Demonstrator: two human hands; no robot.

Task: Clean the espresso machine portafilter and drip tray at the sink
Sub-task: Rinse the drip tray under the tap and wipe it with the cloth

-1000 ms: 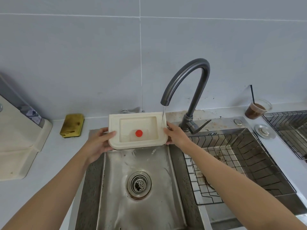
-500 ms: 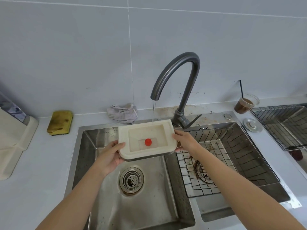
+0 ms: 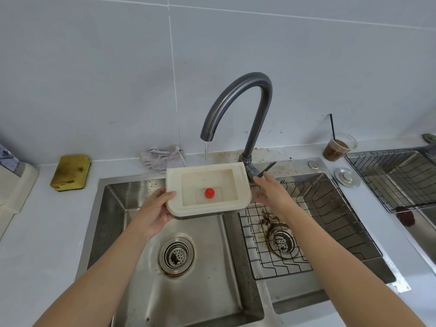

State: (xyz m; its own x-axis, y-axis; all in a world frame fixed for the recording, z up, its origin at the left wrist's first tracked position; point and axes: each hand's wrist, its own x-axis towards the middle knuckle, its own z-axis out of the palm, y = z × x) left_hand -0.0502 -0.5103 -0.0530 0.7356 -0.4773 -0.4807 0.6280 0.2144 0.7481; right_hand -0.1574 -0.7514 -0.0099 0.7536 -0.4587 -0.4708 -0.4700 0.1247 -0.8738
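The cream drip tray (image 3: 174,182), with a red float (image 3: 209,193) in its shallow well, hangs level over the back of the left sink basin (image 3: 195,291). My left hand (image 3: 153,210) grips its front left corner. A thin stream from the grey faucet (image 3: 259,107) falls at the tray's back rim. My right hand (image 3: 273,195) is just off the tray's right edge, fingers spread, its fingertips close to the faucet lever (image 3: 267,168). No portafilter is in view.
A wire rack (image 3: 325,215) lies in the right basin over coffee grounds near the drain. A yellow sponge (image 3: 70,172) and a grey cloth (image 3: 162,158) lie behind the sink. An iced coffee cup (image 3: 337,147) and a sink plug (image 3: 346,177) sit at the right.
The tray came down and toward me from under the spout. My right hand let go of its right edge and opened near the faucet lever; my left hand keeps holding.
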